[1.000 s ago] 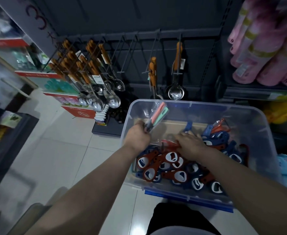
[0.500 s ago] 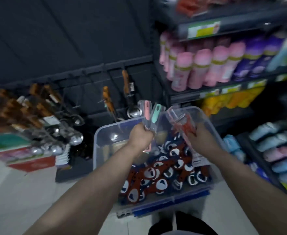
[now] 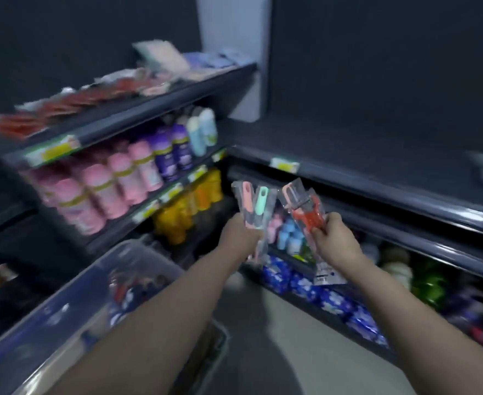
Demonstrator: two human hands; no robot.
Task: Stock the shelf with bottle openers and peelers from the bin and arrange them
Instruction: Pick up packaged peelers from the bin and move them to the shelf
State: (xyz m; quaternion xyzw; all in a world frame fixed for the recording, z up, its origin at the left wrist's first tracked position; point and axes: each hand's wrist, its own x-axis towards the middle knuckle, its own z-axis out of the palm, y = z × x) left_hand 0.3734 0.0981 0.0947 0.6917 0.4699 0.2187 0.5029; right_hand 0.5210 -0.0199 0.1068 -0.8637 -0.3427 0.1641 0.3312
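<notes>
My left hand [image 3: 241,238] grips a bunch of packaged peelers [image 3: 254,208] with pink and mint-green handles, held upright. Just to its right, my right hand [image 3: 337,242] holds packaged red and pink peelers [image 3: 305,212] in clear wrappers. Both hands are raised in front of the dark shelf [image 3: 377,178] on the right. The clear plastic bin [image 3: 72,306] with red and blue bottle openers [image 3: 132,292] sits low at the left, blurred.
A shelf unit on the left carries pink bottles [image 3: 106,189], purple bottles [image 3: 171,152] and yellow bottles [image 3: 183,215]. Red packets [image 3: 72,105] lie on its top shelf. Blue packs [image 3: 328,297] fill the low right shelf. Pale floor [image 3: 305,352] lies between.
The view has swung right, away from the hanging ladles toward the right-hand shelves. Both hands have lifted out of the bin carrying their peeler packs; the bin now lies at lower left.
</notes>
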